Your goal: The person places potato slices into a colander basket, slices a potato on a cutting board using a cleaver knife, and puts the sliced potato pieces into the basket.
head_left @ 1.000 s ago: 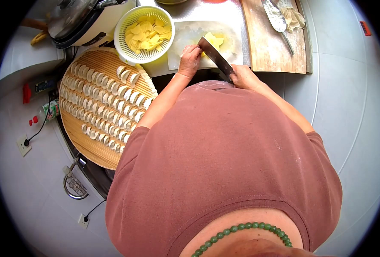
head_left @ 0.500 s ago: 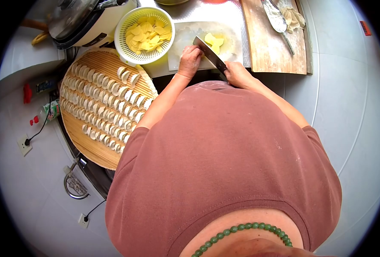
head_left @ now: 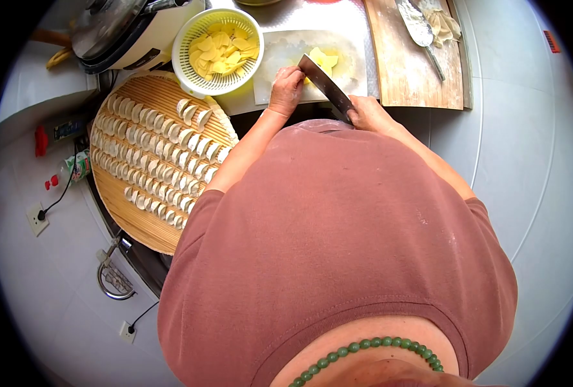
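Note:
My right hand is closed around the handle of a kitchen knife, whose broad dark blade slants up to the left over a pale cutting board. Close against the blade's left side, my left hand is curled with its fingertips down on the board. A bit of yellow potato shows at those fingertips; the rest of it is hidden by the hand and blade. Thin yellow potato slices lie on the board just beyond the blade. More potato slices fill a white-green colander to the left.
A round woven tray with rows of dumplings stands on the left. Behind it is a lidded cooker. At right, a floury wooden board carries a metal scoop and a crumpled cloth.
My right hand and the knife have shifted slightly right and down, with the handle end pulled closer to my body. My left hand stays almost in place. The slices beyond the blade have shifted slightly.

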`<state>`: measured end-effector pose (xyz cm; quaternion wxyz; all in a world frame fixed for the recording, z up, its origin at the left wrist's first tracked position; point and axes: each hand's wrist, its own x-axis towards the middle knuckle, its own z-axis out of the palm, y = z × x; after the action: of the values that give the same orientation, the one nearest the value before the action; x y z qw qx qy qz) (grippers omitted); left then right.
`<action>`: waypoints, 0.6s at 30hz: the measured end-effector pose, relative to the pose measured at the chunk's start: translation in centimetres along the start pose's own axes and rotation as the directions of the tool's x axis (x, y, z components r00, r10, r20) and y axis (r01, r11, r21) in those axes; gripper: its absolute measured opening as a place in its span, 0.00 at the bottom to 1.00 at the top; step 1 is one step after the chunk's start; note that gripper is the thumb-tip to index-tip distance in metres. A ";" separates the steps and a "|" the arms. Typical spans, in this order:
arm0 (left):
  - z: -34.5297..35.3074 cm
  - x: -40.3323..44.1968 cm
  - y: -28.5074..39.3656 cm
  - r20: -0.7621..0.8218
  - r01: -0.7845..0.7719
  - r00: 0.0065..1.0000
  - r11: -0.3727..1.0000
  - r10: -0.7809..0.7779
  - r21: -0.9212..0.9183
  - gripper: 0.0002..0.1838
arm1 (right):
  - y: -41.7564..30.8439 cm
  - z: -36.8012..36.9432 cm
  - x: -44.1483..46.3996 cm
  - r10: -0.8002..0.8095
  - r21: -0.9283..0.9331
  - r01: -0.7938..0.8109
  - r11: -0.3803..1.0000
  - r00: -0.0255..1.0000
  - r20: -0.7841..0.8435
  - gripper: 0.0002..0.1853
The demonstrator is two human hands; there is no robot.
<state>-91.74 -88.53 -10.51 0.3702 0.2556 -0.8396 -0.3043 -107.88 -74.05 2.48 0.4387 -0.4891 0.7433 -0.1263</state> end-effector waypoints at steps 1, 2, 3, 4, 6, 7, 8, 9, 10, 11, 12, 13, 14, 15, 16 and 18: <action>0.0 0.0 0.0 0.000 0.000 1.000 1.000 0.000 -0.005 0.05 | 0.1 0.1 0.1 0.000 -0.012 0.000 1.000 1.000 0.002 0.07; 0.0 -0.1 -0.1 0.004 0.000 1.000 1.000 0.000 0.000 0.05 | 0.1 0.1 0.1 0.001 -0.023 -0.001 1.000 1.000 0.005 0.07; 0.0 0.0 -0.2 0.008 0.000 1.000 1.000 0.000 0.005 0.05 | 0.0 0.1 0.2 0.025 0.011 -0.025 1.000 1.000 0.015 0.07; 0.0 0.0 -0.2 0.011 0.001 1.000 1.000 -0.001 0.010 0.06 | -0.3 0.1 0.3 0.048 0.045 -0.049 0.998 0.998 0.026 0.07; 0.0 -0.1 -0.3 0.022 0.006 1.000 1.000 -0.006 0.012 0.06 | -0.3 0.5 0.9 0.076 0.052 -0.078 0.996 0.996 0.051 0.07; -0.1 -0.1 -0.3 0.028 0.009 1.000 1.000 -0.009 0.013 0.06 | 0.2 0.9 1.8 0.081 0.027 -0.083 0.996 0.995 0.064 0.07; -0.1 -0.1 -0.2 0.026 0.011 1.000 1.000 -0.011 0.009 0.05 | 0.6 1.4 2.4 0.087 0.001 -0.087 0.996 0.993 0.076 0.07; -0.1 -0.1 -0.1 0.023 0.012 1.000 1.000 -0.012 0.005 0.05 | 1.0 1.9 2.6 0.060 0.002 -0.060 0.998 0.997 0.050 0.07; -0.1 0.0 -0.1 0.020 0.012 1.000 1.000 -0.012 0.000 0.05 | 1.3 2.2 2.7 0.033 0.003 -0.033 0.999 0.999 0.024 0.07; -0.2 0.0 -0.1 0.024 0.010 1.000 1.000 -0.010 -0.001 0.05 | 1.6 2.5 2.9 0.005 0.003 -0.005 1.000 1.000 -0.002 0.07; -0.3 0.0 -0.1 0.029 0.006 1.000 1.000 -0.006 -0.002 0.05 | 1.9 2.7 3.1 -0.016 0.000 0.016 1.000 1.000 -0.012 0.07; -0.4 -0.1 -0.2 0.034 0.004 0.999 1.000 -0.004 -0.004 0.05 | 2.0 2.7 3.1 -0.035 -0.002 0.035 0.999 0.999 -0.021 0.07; -0.3 -0.1 -0.2 0.033 0.005 0.999 1.000 -0.005 0.003 0.05 | 2.1 2.7 3.1 -0.054 -0.005 0.054 0.999 0.998 -0.031 0.07; -0.3 -0.1 -0.2 0.033 0.005 0.999 1.000 -0.005 0.010 0.05 | 2.2 2.7 3.0 -0.056 -0.001 0.056 0.998 0.998 -0.028 0.07; -0.3 -0.1 -0.2 0.032 0.004 0.999 1.000 -0.005 0.018 0.05 | 1.7 2.3 2.7 -0.057 0.003 0.058 0.998 0.998 -0.027 0.07; -0.3 0.0 -0.3 0.043 -0.006 0.999 0.999 0.004 0.032 0.05 | 0.3 1.2 2.1 -0.010 0.030 0.010 1.000 1.000 0.000 0.07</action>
<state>-91.42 -88.81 -10.53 0.3489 0.2529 -0.8527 -0.2953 -107.41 -75.32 0.47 0.4453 -0.4863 0.7388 -0.1395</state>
